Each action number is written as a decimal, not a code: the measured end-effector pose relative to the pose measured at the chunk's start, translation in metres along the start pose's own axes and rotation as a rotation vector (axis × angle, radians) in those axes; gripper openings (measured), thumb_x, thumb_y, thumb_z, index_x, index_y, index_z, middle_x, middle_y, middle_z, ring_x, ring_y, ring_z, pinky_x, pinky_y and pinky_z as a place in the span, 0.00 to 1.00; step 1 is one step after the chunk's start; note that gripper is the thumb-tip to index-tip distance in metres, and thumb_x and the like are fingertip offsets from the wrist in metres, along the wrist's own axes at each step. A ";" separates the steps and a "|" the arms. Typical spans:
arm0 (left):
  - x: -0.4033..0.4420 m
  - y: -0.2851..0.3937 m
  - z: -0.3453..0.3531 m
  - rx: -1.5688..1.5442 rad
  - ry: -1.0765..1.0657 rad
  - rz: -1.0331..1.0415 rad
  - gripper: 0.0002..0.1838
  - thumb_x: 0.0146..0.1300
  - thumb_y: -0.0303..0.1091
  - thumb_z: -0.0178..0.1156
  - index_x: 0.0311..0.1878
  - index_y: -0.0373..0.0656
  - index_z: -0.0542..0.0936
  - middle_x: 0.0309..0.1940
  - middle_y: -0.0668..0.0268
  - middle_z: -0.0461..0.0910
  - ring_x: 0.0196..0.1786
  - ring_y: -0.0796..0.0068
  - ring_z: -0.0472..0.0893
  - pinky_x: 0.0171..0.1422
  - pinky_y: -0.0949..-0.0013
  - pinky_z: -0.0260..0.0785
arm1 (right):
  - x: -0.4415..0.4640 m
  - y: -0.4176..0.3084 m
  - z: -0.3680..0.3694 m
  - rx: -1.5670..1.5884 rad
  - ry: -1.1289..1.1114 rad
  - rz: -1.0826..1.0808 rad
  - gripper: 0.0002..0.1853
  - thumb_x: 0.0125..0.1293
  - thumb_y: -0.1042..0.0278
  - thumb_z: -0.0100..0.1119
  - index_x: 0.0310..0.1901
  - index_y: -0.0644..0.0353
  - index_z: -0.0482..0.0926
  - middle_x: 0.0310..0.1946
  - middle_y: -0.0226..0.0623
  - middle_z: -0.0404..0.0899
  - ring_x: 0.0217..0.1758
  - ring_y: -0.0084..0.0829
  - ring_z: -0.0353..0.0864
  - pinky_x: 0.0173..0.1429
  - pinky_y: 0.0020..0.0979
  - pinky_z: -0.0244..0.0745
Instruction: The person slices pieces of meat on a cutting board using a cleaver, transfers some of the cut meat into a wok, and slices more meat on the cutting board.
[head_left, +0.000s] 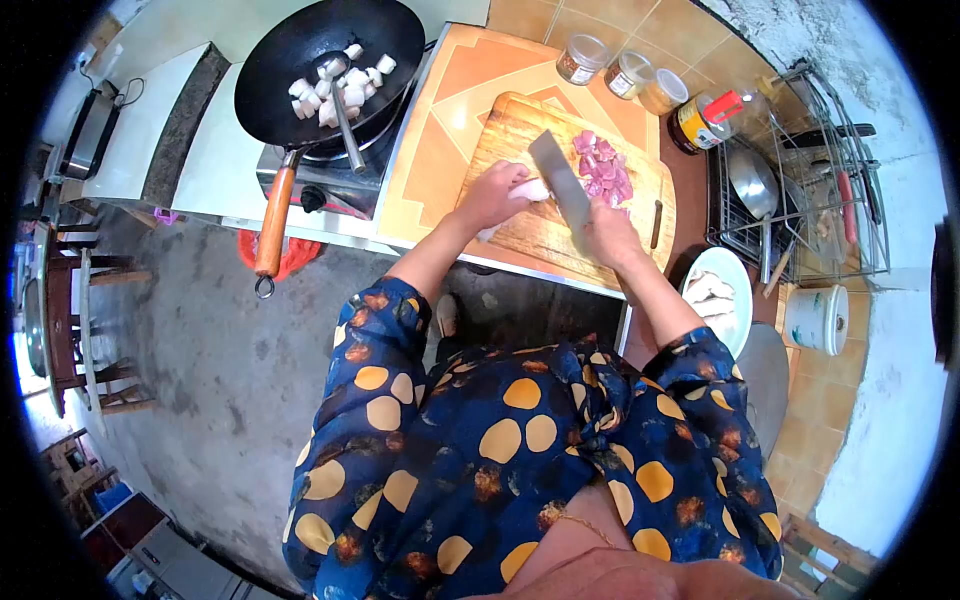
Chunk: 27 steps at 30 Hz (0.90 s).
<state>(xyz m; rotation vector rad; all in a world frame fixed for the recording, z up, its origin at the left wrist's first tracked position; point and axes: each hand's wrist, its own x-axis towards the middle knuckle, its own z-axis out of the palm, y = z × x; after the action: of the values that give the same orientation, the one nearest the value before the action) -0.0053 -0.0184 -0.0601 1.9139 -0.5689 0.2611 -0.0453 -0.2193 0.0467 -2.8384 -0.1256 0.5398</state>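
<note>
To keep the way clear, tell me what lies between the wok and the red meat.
From the wok to the red meat, the head view shows orange countertop, bare cutting board, then the cleaver's blade, beside the meat.

Cutting board (515,130) at one o'clock: right hand (611,235) grips cleaver (560,180), left hand (492,196) holds pale piece (534,190). Wok (285,50) at eleven o'clock.

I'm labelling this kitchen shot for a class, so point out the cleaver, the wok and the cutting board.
Cleaver (562,180), head view: flat of the blade.
Wok (275,65), head view: bare inner wall.
Cutting board (518,130), head view: bare wood near its far edge.
</note>
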 end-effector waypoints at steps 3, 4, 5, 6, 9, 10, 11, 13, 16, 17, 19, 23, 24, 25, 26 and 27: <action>-0.003 0.004 -0.001 0.064 -0.084 -0.128 0.15 0.47 0.31 0.66 0.40 0.42 0.77 0.32 0.63 0.74 0.35 0.68 0.76 0.41 0.68 0.69 | -0.004 -0.002 -0.015 -0.034 0.028 -0.052 0.15 0.58 0.71 0.49 0.44 0.71 0.69 0.36 0.61 0.77 0.43 0.55 0.78 0.47 0.46 0.72; -0.003 0.005 -0.001 0.057 -0.076 -0.131 0.15 0.47 0.31 0.65 0.41 0.42 0.77 0.32 0.63 0.74 0.35 0.68 0.76 0.41 0.68 0.69 | -0.005 -0.007 -0.022 -0.032 -0.001 -0.077 0.14 0.58 0.72 0.49 0.44 0.71 0.68 0.35 0.61 0.77 0.43 0.54 0.78 0.48 0.47 0.71; -0.001 0.007 -0.003 0.050 -0.064 -0.133 0.16 0.47 0.31 0.65 0.41 0.42 0.77 0.32 0.63 0.73 0.34 0.68 0.75 0.41 0.68 0.69 | -0.005 -0.009 -0.025 -0.029 -0.002 -0.083 0.14 0.58 0.72 0.49 0.44 0.71 0.68 0.35 0.61 0.77 0.43 0.54 0.78 0.48 0.47 0.71; 0.000 0.007 -0.004 0.056 -0.060 -0.138 0.16 0.47 0.31 0.65 0.41 0.42 0.77 0.32 0.63 0.73 0.34 0.68 0.75 0.41 0.68 0.69 | -0.005 -0.012 -0.027 -0.010 -0.036 -0.086 0.15 0.57 0.72 0.52 0.44 0.71 0.67 0.35 0.62 0.76 0.43 0.55 0.77 0.49 0.47 0.70; -0.002 0.009 -0.004 0.077 -0.058 -0.133 0.16 0.48 0.31 0.65 0.42 0.41 0.77 0.31 0.64 0.73 0.34 0.68 0.75 0.41 0.69 0.69 | -0.005 -0.010 -0.023 -0.007 -0.104 -0.100 0.16 0.56 0.73 0.54 0.44 0.71 0.66 0.34 0.64 0.75 0.44 0.57 0.76 0.49 0.47 0.69; -0.002 0.008 -0.004 0.084 -0.069 -0.128 0.16 0.48 0.31 0.65 0.42 0.41 0.77 0.32 0.63 0.74 0.35 0.67 0.76 0.41 0.68 0.69 | -0.004 -0.010 -0.022 -0.023 -0.124 -0.112 0.16 0.56 0.73 0.53 0.44 0.71 0.66 0.34 0.64 0.75 0.44 0.57 0.76 0.49 0.47 0.69; 0.000 0.007 -0.005 0.094 -0.077 -0.122 0.16 0.48 0.32 0.65 0.41 0.41 0.77 0.32 0.63 0.74 0.35 0.67 0.76 0.42 0.68 0.69 | -0.002 -0.010 -0.021 -0.026 -0.127 -0.116 0.16 0.56 0.73 0.53 0.44 0.71 0.66 0.34 0.64 0.75 0.44 0.57 0.76 0.49 0.47 0.69; 0.000 0.002 -0.004 0.085 -0.079 -0.113 0.16 0.48 0.32 0.65 0.41 0.41 0.77 0.33 0.62 0.74 0.36 0.66 0.76 0.42 0.67 0.69 | 0.001 -0.011 -0.019 -0.026 -0.136 -0.104 0.16 0.55 0.74 0.52 0.44 0.72 0.65 0.34 0.63 0.76 0.44 0.57 0.76 0.49 0.47 0.70; 0.001 0.000 -0.005 0.088 -0.108 -0.112 0.15 0.48 0.33 0.64 0.41 0.41 0.77 0.34 0.60 0.75 0.38 0.63 0.77 0.44 0.65 0.70 | 0.001 -0.026 -0.024 -0.070 -0.143 -0.083 0.14 0.59 0.72 0.48 0.45 0.70 0.68 0.37 0.60 0.77 0.45 0.53 0.77 0.49 0.46 0.71; 0.001 0.000 -0.004 0.100 -0.133 -0.123 0.15 0.48 0.34 0.64 0.41 0.41 0.76 0.34 0.60 0.76 0.39 0.61 0.78 0.44 0.64 0.70 | 0.004 -0.029 -0.022 -0.071 -0.145 -0.083 0.14 0.59 0.72 0.48 0.45 0.70 0.68 0.37 0.60 0.77 0.45 0.53 0.77 0.49 0.46 0.71; 0.002 -0.001 -0.004 0.109 -0.131 -0.107 0.15 0.48 0.33 0.63 0.40 0.41 0.76 0.34 0.59 0.76 0.40 0.60 0.78 0.45 0.63 0.70 | 0.015 -0.035 -0.017 -0.090 -0.169 -0.067 0.14 0.59 0.72 0.48 0.46 0.69 0.68 0.39 0.60 0.77 0.46 0.53 0.77 0.49 0.46 0.71; 0.002 0.007 -0.006 0.134 -0.133 -0.053 0.14 0.49 0.32 0.62 0.40 0.41 0.77 0.35 0.58 0.76 0.40 0.58 0.77 0.45 0.62 0.70 | 0.034 -0.046 -0.001 -0.072 -0.097 -0.111 0.13 0.59 0.72 0.49 0.45 0.68 0.67 0.38 0.59 0.77 0.46 0.53 0.77 0.49 0.46 0.71; 0.001 0.005 -0.003 0.132 -0.132 -0.054 0.14 0.49 0.32 0.62 0.40 0.41 0.77 0.35 0.58 0.76 0.40 0.58 0.77 0.45 0.62 0.70 | 0.040 -0.051 0.005 -0.060 -0.056 -0.092 0.13 0.58 0.72 0.50 0.44 0.68 0.67 0.38 0.59 0.77 0.45 0.53 0.77 0.48 0.46 0.72; 0.002 0.002 0.001 0.114 -0.133 -0.046 0.14 0.48 0.32 0.62 0.40 0.41 0.77 0.35 0.58 0.76 0.40 0.58 0.77 0.45 0.62 0.70 | 0.049 -0.053 0.010 -0.049 -0.010 -0.077 0.13 0.58 0.72 0.51 0.43 0.67 0.67 0.37 0.58 0.77 0.44 0.53 0.78 0.48 0.46 0.72; 0.000 -0.001 0.003 0.094 -0.141 -0.041 0.14 0.48 0.32 0.62 0.40 0.42 0.77 0.34 0.58 0.76 0.40 0.58 0.77 0.45 0.62 0.70 | 0.060 -0.046 0.020 -0.036 0.015 -0.054 0.13 0.57 0.69 0.54 0.42 0.67 0.66 0.35 0.58 0.78 0.43 0.53 0.78 0.47 0.46 0.72; -0.001 0.001 0.002 0.092 -0.148 -0.038 0.14 0.48 0.32 0.62 0.40 0.42 0.77 0.34 0.58 0.76 0.40 0.58 0.77 0.45 0.62 0.70 | 0.057 -0.044 0.021 -0.032 0.016 -0.049 0.13 0.57 0.69 0.54 0.42 0.67 0.66 0.35 0.58 0.78 0.43 0.53 0.78 0.47 0.46 0.72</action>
<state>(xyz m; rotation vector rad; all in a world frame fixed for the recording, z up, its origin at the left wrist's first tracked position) -0.0068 -0.0204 -0.0604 2.0428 -0.6269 0.1235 -0.0014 -0.1652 0.0194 -2.8614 -0.2015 0.5091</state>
